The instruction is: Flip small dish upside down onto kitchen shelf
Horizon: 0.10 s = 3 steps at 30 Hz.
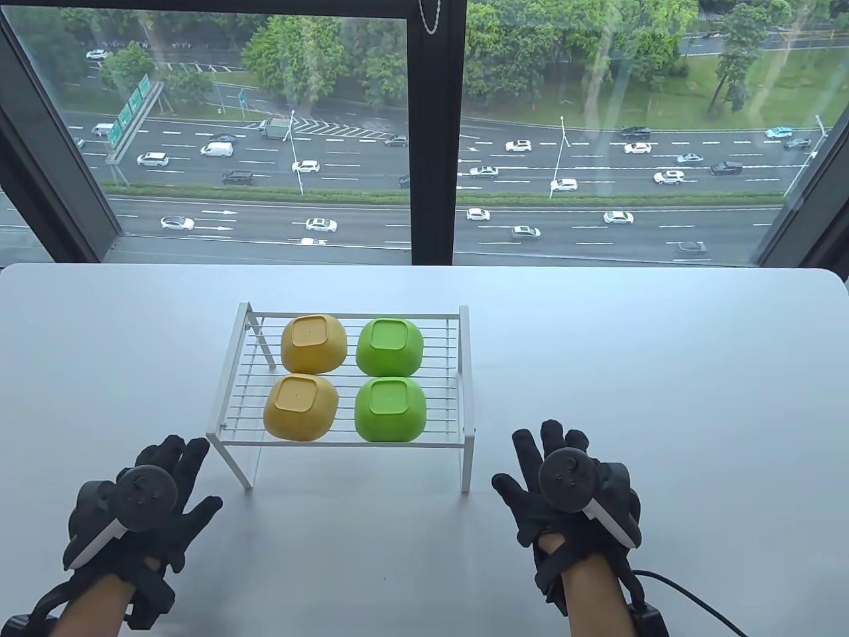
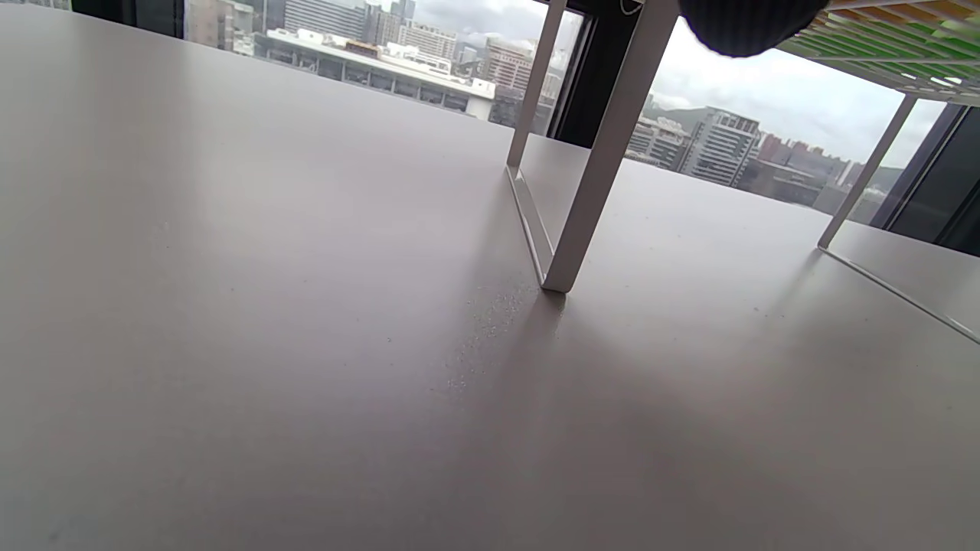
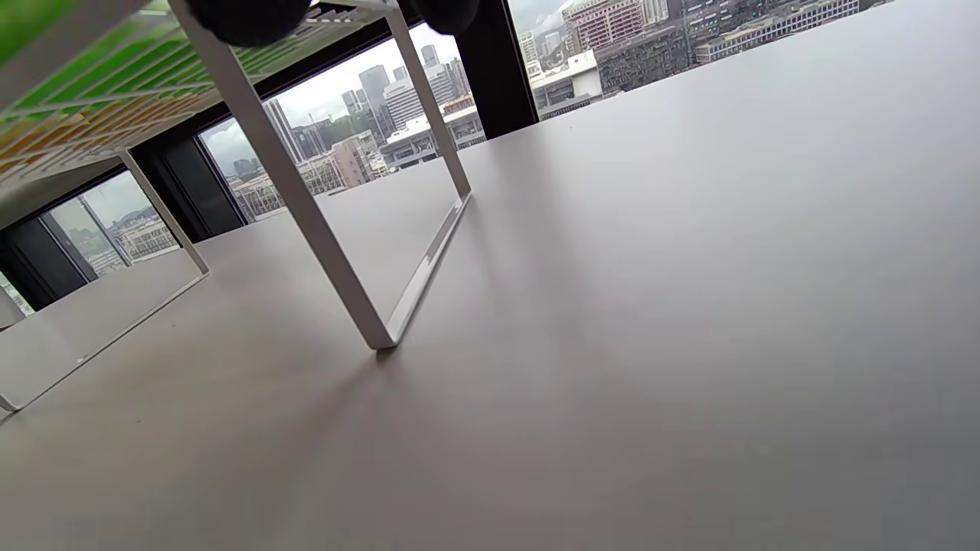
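I took the white wire kitchen shelf point(image 1: 464, 388) as my ref point, standing mid-table on the white table point(image 1: 663, 345).

Left of the shelf & nearer me, my left hand point(image 1: 142, 507) lay palm-down over the tabletop, fingers spread wide, holding nothing. Its fingertips point(image 1: 174, 448) sat just beside the shelf's front-left corner, not touching as far as I could tell. In the left wrist view only one dark fingertip point(image 2: 746, 27) showed at the top edge, w/ the shelf's front-left leg point(image 2: 593, 176) planted on the table close ahead.

On the shelf itself: 4 small dishes, all bottom-up, in a 2x2 grid. Left column had the back yellow dish point(image 1: 313, 343) and the front yellow dish point(image 1: 301, 407); right column had the back green dish point(image 1: 389, 346) and the front green dish point(image 1: 390, 410). Each sat just beside its neighbours; couldn't tell if the rims touched.

Right of the shelf & nearer me, my right hand point(image 1: 567, 494) also lay palm-down, fingers splayed wide, gripping nothing, well clear of the dishes and near the shelf's front-right leg point(image 1: 467, 464). The right wrist view showed that leg point(image 3: 306, 207) standing on the table, w/ green & yellow visible thru the wire grid point(image 3: 99, 84) above it. Two dark fingertips point(image 3: 249, 19) poked in at the top.
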Tool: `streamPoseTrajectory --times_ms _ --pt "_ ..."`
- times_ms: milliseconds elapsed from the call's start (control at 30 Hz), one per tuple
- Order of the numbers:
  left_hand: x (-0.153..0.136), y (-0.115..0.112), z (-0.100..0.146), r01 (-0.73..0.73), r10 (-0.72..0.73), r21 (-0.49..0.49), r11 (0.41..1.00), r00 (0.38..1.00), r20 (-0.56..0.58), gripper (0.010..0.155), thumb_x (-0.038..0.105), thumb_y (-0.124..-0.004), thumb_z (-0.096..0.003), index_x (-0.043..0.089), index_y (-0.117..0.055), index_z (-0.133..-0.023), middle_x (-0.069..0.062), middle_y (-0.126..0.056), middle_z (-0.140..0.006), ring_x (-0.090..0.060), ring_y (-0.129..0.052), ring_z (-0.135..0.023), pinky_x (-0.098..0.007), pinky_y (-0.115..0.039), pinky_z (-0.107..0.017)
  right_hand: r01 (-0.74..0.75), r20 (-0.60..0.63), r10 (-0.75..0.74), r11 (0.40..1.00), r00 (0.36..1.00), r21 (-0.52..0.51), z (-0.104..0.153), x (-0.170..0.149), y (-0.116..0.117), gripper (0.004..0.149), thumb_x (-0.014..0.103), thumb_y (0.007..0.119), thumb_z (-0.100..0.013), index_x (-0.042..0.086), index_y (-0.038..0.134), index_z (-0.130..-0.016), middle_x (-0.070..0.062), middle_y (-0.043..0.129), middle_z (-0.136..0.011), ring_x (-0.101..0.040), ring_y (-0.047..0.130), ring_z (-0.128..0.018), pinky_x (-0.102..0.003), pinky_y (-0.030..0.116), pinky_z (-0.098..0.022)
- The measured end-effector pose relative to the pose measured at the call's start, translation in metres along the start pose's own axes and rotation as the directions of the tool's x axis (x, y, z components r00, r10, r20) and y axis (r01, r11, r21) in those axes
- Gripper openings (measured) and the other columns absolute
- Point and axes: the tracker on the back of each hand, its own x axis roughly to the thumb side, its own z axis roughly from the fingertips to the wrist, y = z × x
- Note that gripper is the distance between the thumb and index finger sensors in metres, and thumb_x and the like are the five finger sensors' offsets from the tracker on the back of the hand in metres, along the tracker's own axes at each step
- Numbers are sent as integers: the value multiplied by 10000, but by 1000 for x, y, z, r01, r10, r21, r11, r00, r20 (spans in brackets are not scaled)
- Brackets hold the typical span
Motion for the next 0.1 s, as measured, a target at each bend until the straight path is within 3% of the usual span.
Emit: streamPoseTrajectory --times_ms 100 --pt "2 -2 0 40 -40 5 999 999 13 799 580 -657 -455 337 -267 -1108 -84 -235 -1234 -446 -260 -1130 -728 -324 -780 19 29 -19 1000 999 -3 3 6 0 755 632 645 -529 273 417 -1154 -179 213 -1233 -522 174 -1061 -722 301 -720"
